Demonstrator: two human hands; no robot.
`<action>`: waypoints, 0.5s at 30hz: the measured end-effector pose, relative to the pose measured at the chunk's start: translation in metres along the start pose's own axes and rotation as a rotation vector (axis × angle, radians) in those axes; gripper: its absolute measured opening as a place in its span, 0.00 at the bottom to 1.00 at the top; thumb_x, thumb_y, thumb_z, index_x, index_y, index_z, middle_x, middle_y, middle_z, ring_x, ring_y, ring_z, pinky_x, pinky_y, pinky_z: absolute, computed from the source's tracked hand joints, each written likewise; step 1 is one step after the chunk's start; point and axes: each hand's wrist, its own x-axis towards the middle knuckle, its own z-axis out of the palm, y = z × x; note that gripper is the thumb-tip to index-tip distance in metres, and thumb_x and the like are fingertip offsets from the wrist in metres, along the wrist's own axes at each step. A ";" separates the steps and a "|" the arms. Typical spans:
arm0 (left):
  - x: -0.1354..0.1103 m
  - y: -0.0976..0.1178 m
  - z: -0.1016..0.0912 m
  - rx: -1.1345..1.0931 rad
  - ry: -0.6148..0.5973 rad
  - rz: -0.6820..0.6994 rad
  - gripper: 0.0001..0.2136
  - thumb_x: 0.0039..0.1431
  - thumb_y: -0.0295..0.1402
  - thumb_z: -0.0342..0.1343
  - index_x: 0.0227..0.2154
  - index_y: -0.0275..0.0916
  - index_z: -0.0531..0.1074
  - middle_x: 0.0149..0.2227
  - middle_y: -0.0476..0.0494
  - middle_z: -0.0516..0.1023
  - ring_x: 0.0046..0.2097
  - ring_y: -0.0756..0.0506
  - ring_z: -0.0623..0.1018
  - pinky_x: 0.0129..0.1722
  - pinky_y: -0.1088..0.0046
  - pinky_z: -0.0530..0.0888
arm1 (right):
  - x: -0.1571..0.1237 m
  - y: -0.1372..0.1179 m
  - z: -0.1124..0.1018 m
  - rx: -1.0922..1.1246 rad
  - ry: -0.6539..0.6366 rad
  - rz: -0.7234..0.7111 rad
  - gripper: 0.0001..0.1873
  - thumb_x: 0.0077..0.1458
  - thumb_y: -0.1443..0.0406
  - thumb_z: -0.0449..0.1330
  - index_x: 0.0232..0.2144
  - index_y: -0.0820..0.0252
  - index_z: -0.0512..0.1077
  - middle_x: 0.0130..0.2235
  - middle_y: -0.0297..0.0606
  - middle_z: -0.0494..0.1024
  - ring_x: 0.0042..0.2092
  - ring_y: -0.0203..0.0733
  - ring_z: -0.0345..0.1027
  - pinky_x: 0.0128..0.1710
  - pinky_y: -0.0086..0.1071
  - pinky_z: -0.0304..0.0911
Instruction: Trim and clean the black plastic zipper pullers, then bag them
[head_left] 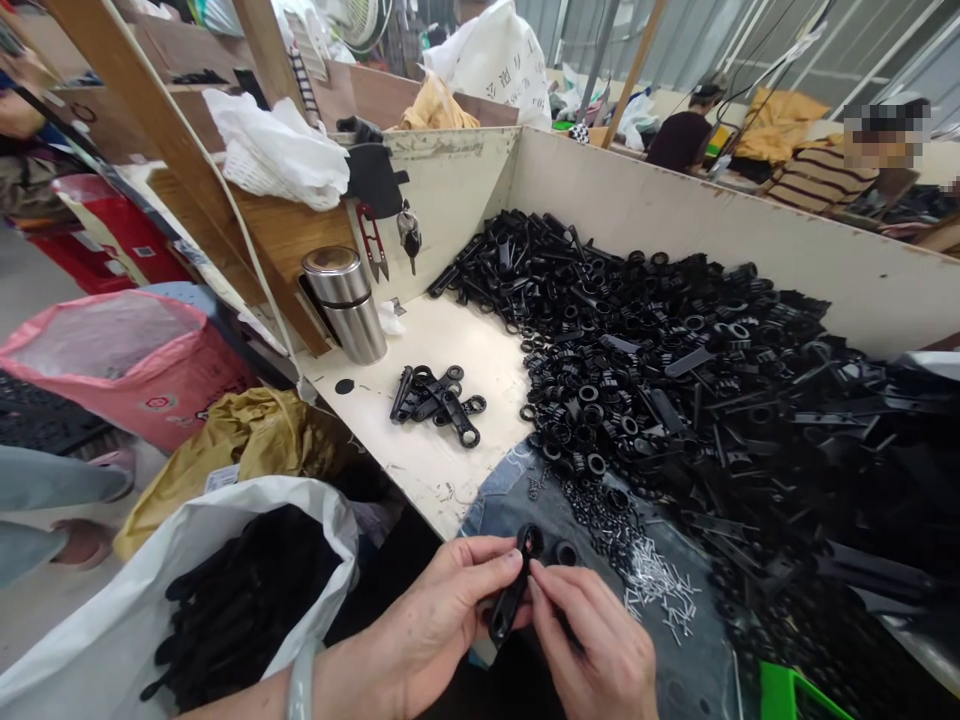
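Note:
My left hand (450,595) grips a black plastic link (512,590) with a ring at its upper end, thumb on top. Against the link's right side, near that ring, my right hand (589,625) is closed in a pinch; whatever lies between its fingertips is too small or hidden to name. Just above the right fingers a loose black ring (565,552) rests on the denim cloth (495,500). Small silver pins (664,585) lie heaped to the right of my hands, beside tiny dark pieces (600,515). Several similar black links (442,400) sit together on the pale tabletop.
A large pile of black plastic parts (622,340) fills the walled table's right side. Left stand a steel thermos (345,305) and, below table level, a white sack (97,625) of black pieces. Red-handled snips (373,245) hang behind. A green container (795,690) is lower right. Other people sit beyond.

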 end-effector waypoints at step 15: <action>0.002 -0.003 -0.005 0.013 0.006 0.034 0.18 0.53 0.36 0.71 0.43 0.34 0.74 0.39 0.39 0.82 0.38 0.45 0.80 0.43 0.65 0.74 | -0.011 0.007 0.017 -0.161 0.066 -0.082 0.13 0.64 0.72 0.61 0.50 0.62 0.75 0.40 0.42 0.81 0.38 0.41 0.74 0.39 0.34 0.67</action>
